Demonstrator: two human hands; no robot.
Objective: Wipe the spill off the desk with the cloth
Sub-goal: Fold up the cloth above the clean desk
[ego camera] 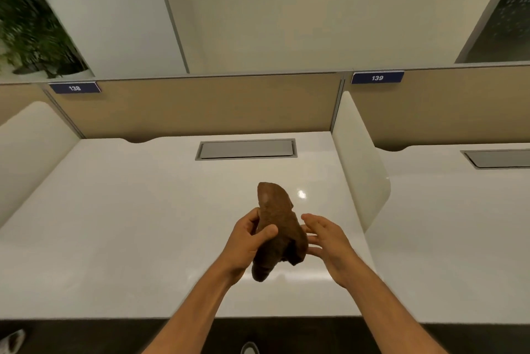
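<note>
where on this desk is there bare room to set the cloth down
Nearly all of the glossy white desk is bare: the wide left stretch up to the rounded white side divider, and the strip between the hands and the grey cable hatch. Only the middle is busy, where the left hand holds the crumpled brown cloth.

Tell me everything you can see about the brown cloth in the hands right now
The cloth is a reddish-brown, soft, fuzzy-looking fabric, bunched into a long roll rather than spread flat. It is held above the white desk, not touching it, tilted with its rounded top end pointing away and a floppy lower end hanging down. The left hand grips its middle, thumb across the front. The right hand is open beside it, fingers at the cloth's right edge; whether they touch it is unclear. A pale patch shows near the top.
</note>
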